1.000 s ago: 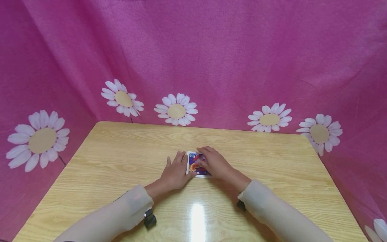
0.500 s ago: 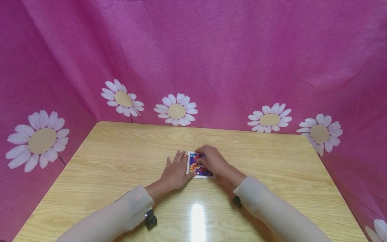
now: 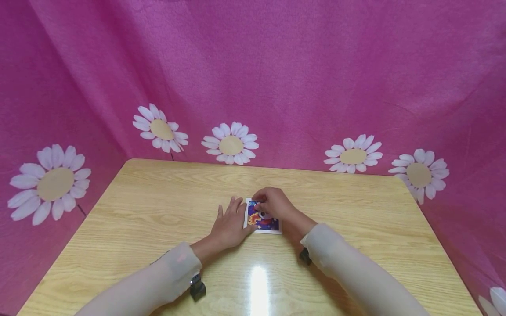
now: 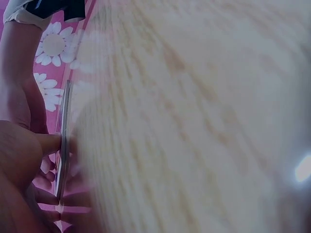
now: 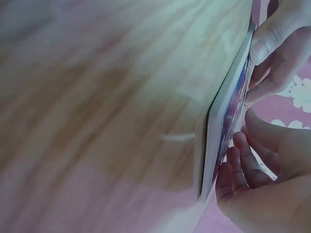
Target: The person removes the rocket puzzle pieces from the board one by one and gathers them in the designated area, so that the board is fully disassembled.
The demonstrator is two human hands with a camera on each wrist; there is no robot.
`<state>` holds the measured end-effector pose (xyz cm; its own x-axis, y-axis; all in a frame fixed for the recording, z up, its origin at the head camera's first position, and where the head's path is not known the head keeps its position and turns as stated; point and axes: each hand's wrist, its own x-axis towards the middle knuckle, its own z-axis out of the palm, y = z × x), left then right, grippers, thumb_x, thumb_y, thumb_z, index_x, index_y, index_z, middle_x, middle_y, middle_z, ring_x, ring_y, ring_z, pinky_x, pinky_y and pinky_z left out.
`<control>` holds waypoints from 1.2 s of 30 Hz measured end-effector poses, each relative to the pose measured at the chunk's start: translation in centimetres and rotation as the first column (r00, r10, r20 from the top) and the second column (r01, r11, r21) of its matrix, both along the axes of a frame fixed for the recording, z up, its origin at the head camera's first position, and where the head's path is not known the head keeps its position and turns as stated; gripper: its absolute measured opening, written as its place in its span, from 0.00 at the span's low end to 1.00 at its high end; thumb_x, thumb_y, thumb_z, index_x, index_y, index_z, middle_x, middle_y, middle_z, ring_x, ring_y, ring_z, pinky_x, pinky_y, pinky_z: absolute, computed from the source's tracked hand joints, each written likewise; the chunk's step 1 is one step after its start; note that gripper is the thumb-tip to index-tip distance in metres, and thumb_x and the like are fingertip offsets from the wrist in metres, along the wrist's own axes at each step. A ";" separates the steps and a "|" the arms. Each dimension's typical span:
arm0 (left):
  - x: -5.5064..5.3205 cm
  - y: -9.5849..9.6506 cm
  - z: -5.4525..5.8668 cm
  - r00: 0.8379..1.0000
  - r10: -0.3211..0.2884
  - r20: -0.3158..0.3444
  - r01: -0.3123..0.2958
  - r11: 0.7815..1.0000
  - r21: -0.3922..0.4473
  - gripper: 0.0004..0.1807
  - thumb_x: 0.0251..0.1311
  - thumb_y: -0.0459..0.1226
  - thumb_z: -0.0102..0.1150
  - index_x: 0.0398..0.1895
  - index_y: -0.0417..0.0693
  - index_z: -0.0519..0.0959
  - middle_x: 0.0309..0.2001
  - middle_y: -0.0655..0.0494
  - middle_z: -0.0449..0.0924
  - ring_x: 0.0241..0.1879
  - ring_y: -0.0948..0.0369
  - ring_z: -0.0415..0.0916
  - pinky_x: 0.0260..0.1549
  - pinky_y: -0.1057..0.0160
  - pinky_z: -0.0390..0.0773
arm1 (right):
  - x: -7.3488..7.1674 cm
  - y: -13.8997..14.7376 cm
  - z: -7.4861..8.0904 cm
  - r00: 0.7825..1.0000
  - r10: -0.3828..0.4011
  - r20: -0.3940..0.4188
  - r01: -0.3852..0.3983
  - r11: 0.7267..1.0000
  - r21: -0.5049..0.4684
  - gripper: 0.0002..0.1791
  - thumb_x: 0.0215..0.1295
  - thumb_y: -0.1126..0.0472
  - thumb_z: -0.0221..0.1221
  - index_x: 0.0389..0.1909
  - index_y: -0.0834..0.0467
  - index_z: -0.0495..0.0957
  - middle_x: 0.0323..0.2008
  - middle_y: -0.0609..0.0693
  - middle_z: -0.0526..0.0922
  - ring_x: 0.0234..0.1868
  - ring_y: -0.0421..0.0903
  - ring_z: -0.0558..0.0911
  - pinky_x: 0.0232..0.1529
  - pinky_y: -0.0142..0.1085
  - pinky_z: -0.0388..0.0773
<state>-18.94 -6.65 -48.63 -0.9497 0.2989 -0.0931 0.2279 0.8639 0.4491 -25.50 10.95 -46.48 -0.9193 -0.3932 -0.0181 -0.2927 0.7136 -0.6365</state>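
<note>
A thin square board (image 3: 270, 231) with a white border and a colourful picture lies flat on the wooden table. Its picture has purple, red and flame-orange parts and a round white shape. Along the board's left side my left hand (image 3: 229, 228) rests with fingers spread. The left thumb (image 5: 261, 49) presses on the board's edge. My right hand (image 3: 278, 204) is over the upper right part, its fingers bent and fingertips (image 5: 223, 172) right at the picture surface. A gap shows between right thumb and index finger, with nothing visible in it. The right hand hides the board's upper right corner.
The wooden table (image 3: 158, 197) reaches back to a pink cloth (image 3: 276, 79) printed with white daisies, which also hangs at both sides. Dark devices are strapped under both wrists, such as the left wrist device (image 3: 197, 287). A bright reflection shows on the near tabletop.
My right hand has shifted slightly left and away from me over the board, uncovering more of its lower right part. The left hand and the board stay in place.
</note>
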 end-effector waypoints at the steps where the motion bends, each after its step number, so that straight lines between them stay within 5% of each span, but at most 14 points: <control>1: 0.0 0.0 0.0 1.000 0.001 -0.001 -0.001 1.000 0.000 0.44 0.70 0.56 0.60 0.79 0.40 0.60 0.80 0.43 0.53 0.83 0.46 0.40 0.75 0.33 0.39 | -0.1 0.0 0.0 1.000 -0.004 0.008 0.004 1.000 -0.004 0.12 0.62 0.67 0.71 0.46 0.61 0.88 0.39 0.51 0.90 0.42 0.44 0.85 0.53 0.42 0.81; 6: 0.0 0.0 -0.1 1.000 0.006 0.001 -0.006 1.000 -0.007 0.44 0.69 0.57 0.60 0.79 0.40 0.60 0.81 0.43 0.52 0.83 0.47 0.39 0.76 0.33 0.39 | -0.5 -0.2 0.1 1.000 0.002 0.026 -0.002 1.000 -0.009 0.10 0.61 0.70 0.70 0.44 0.59 0.88 0.35 0.48 0.89 0.37 0.41 0.82 0.48 0.39 0.79; 13: 0.1 0.0 -0.1 1.000 0.008 0.006 -0.008 1.000 -0.002 0.44 0.69 0.56 0.60 0.79 0.41 0.60 0.81 0.44 0.52 0.83 0.46 0.39 0.76 0.33 0.38 | -1.2 -0.1 0.3 0.989 -0.012 0.150 0.018 0.999 -0.035 0.07 0.61 0.70 0.70 0.40 0.60 0.88 0.32 0.49 0.87 0.25 0.41 0.80 0.26 0.32 0.80; 29: 0.0 0.0 -0.2 1.000 0.007 -0.002 -0.007 1.000 -0.017 0.44 0.70 0.57 0.59 0.79 0.41 0.60 0.81 0.44 0.52 0.83 0.46 0.39 0.76 0.34 0.39 | -2.6 -0.2 0.6 0.973 0.033 0.230 -0.021 0.998 -0.053 0.08 0.57 0.73 0.72 0.36 0.61 0.86 0.28 0.46 0.83 0.20 0.38 0.76 0.20 0.28 0.73; 36: 0.1 0.0 -0.1 1.000 0.004 -0.005 -0.004 1.000 -0.023 0.44 0.70 0.57 0.59 0.79 0.40 0.60 0.81 0.44 0.52 0.83 0.46 0.39 0.76 0.33 0.40 | -3.2 -0.1 0.8 0.975 0.063 0.214 -0.064 0.998 -0.001 0.08 0.58 0.72 0.71 0.37 0.60 0.87 0.29 0.47 0.86 0.25 0.38 0.79 0.26 0.28 0.75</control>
<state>-18.89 -6.62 -48.72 -0.9513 0.2933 -0.0954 0.2268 0.8749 0.4280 -28.67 10.88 -45.71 -0.8672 -0.4499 -0.2135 -0.1952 0.7016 -0.6853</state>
